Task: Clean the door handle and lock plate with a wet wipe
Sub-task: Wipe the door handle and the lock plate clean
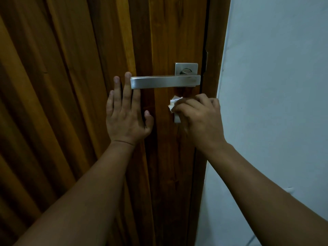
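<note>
A flat steel lever handle runs level across the brown wooden door. A square steel plate sits just above its right end. My left hand lies flat on the door with fingers spread, its fingertips beside and behind the handle's left tip. My right hand is closed around a crumpled white wet wipe and presses it against the door below the handle's right end. Part of a pale plate shows under that hand; the rest is hidden.
The door's edge and dark frame gap run down just right of the handle. A pale wall fills the right side. Vertical grooved wood panels cover the left of the door.
</note>
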